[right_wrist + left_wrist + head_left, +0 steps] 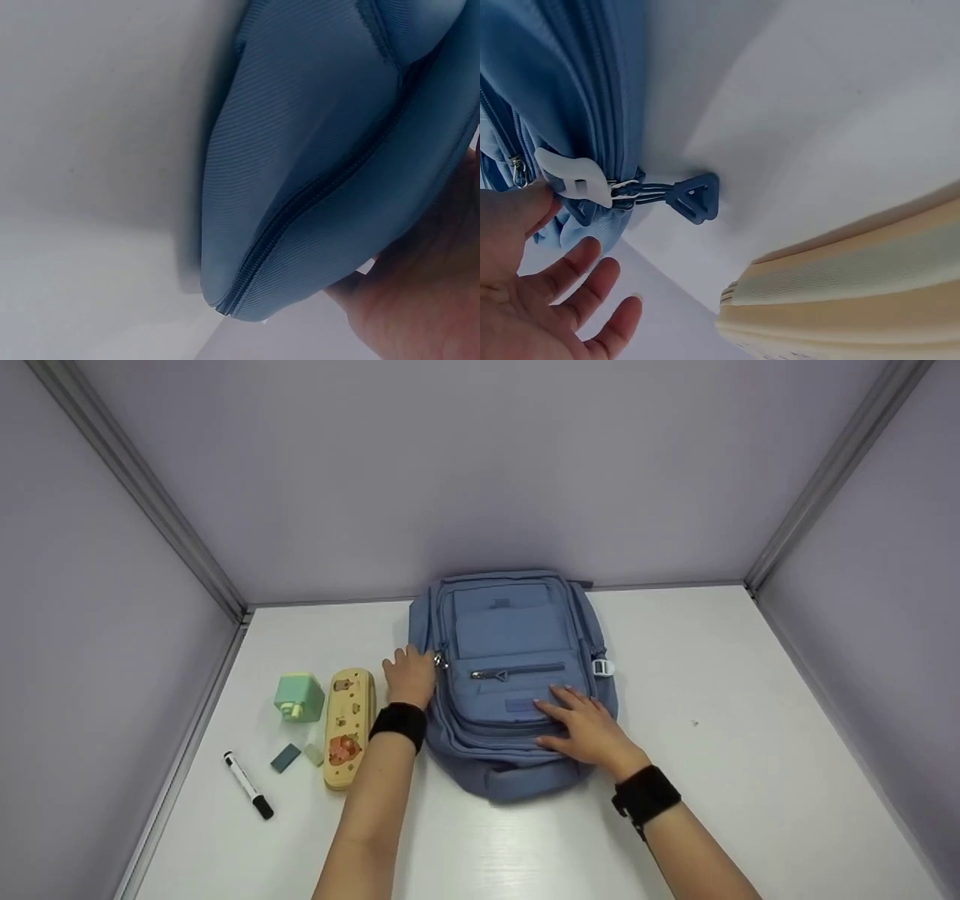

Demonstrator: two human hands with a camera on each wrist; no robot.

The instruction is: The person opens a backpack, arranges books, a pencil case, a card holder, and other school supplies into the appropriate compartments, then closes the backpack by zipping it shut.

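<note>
A blue backpack (510, 645) lies flat on the white table (750, 735), front pockets up. My left hand (411, 671) rests at its left side, fingertips by a metal zipper pull (440, 661). In the left wrist view the left hand (562, 277) has its fingers spread and relaxed. One fingertip touches a white plastic buckle (574, 176) on a strap that ends in a blue triangular ring (694, 199). My right hand (581, 720) lies flat on the lower front pocket with straight fingers. The right wrist view shows the backpack's zipped edge (300, 202) against the palm (427, 300).
Left of the backpack lie a yellow pencil case (349, 727), a green cube-shaped gadget (300, 697), two small erasers (286, 757) and a black-capped marker (247, 785). Grey-violet walls with metal corner posts (135, 480) enclose the table on three sides.
</note>
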